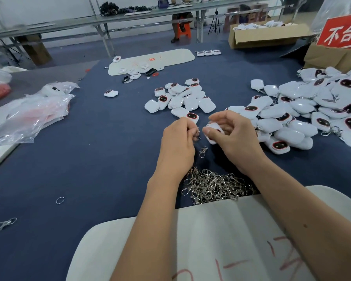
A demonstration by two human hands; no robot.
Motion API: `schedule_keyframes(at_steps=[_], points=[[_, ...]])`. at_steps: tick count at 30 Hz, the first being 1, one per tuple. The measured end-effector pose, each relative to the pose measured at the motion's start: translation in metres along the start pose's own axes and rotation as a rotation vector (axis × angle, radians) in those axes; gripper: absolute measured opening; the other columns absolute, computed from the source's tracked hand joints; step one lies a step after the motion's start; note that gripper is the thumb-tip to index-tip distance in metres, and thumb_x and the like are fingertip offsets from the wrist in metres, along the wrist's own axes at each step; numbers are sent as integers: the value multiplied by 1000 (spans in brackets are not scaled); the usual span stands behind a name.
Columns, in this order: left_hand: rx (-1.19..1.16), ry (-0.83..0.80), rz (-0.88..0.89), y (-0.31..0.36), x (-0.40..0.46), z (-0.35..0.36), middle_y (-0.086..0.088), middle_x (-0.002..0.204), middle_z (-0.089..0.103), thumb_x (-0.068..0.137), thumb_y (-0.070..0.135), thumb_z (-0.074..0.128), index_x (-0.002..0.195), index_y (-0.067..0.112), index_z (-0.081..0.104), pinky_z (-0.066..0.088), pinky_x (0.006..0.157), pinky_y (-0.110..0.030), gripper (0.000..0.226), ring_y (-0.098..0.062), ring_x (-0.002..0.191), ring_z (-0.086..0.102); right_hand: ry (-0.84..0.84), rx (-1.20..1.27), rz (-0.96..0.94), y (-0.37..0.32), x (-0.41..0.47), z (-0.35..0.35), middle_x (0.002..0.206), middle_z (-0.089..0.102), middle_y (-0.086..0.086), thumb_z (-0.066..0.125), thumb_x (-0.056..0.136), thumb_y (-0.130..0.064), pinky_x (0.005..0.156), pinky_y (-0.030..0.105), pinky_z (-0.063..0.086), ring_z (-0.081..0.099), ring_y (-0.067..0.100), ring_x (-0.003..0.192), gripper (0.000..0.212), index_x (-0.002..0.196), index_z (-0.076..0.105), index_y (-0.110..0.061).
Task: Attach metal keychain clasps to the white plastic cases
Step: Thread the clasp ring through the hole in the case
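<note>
Blue cloth covers the table. My left hand pinches a clasp in curled fingers; my right hand grips a white case just beside it. Loose clasps lie heaped between my forearms, with more cases piled beyond.

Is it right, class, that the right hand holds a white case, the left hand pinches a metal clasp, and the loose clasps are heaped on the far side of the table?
Not quite. The head view shows the heap of clasps on the near side, between the forearms. The right hand does hold a white case, and the left hand pinches a clasp.
</note>
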State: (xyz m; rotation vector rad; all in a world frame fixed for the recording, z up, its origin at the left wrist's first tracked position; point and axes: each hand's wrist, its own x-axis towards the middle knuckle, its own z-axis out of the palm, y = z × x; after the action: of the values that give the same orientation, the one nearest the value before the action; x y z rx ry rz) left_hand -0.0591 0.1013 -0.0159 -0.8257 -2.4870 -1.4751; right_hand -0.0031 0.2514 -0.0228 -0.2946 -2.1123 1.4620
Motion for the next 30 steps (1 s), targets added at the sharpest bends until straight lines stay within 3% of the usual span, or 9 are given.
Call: schedule_keyframes(at_steps=[5, 8, 11, 13, 16, 18, 26, 30], points=[[-13, -83, 8, 0, -2, 1, 5, 82, 66, 101, 6, 48, 82, 21, 58, 59, 79, -47, 26, -15, 80, 66, 5, 63, 17, 1, 2, 0, 100, 78, 0, 81, 90, -15, 88, 26, 57, 74, 13, 95, 19, 107, 73, -15], [-14, -94, 24, 1, -2, 2, 5, 84, 66, 101, 5, 46, 83, 21, 57, 59, 78, -46, 27, -16, 81, 65, 56, 125, -2, 0, 2, 0, 94, 79, -1, 69, 98, -10, 85, 26, 55, 74, 13, 92, 9, 101, 76, -16], [-9, -101, 47, 3, -3, 3, 7, 82, 64, 101, 6, 45, 82, 25, 54, 57, 72, -34, 29, -14, 77, 62, 86, 68, -24, -2, 2, -1, 84, 77, -8, 63, 101, -17, 85, 30, 55, 73, 10, 89, 15, 95, 76, -21], [20, -107, 79, 6, -4, 5, 8, 79, 61, 99, 5, 44, 81, 26, 52, 50, 62, -25, 29, -14, 73, 57, 98, 25, -18, -2, 1, 0, 81, 74, -12, 70, 96, -27, 77, 29, 52, 69, 6, 83, 9, 89, 74, -25], [8, -140, 95, 8, -6, 9, 4, 79, 59, 95, 2, 41, 82, 20, 50, 45, 61, -35, 24, -23, 72, 53, 190, 28, -12, -2, 1, 0, 75, 71, -11, 85, 82, -35, 68, 22, 48, 63, 2, 71, 19, 76, 71, -23], [-13, -151, 90, 9, -7, 9, 3, 80, 59, 94, 1, 39, 83, 19, 49, 45, 62, -39, 23, -26, 74, 53, 222, 115, 16, -2, 2, -2, 73, 70, -1, 90, 77, -34, 65, 26, 49, 59, 8, 66, 23, 74, 72, -20], [-58, -177, 118, 12, -8, 15, 5, 80, 60, 98, 3, 43, 84, 21, 51, 52, 68, -41, 24, -19, 76, 56, 187, 136, 28, 0, 5, -3, 65, 60, -3, 79, 88, -35, 65, 32, 44, 49, 10, 65, 25, 70, 72, -20], [-58, -163, 112, 12, -8, 15, 7, 79, 60, 97, 6, 42, 83, 23, 51, 51, 65, -40, 24, -18, 74, 55, 153, 155, 28, 0, 6, -4, 63, 57, -3, 79, 89, -32, 60, 26, 40, 46, 11, 61, 25, 69, 71, -18]])
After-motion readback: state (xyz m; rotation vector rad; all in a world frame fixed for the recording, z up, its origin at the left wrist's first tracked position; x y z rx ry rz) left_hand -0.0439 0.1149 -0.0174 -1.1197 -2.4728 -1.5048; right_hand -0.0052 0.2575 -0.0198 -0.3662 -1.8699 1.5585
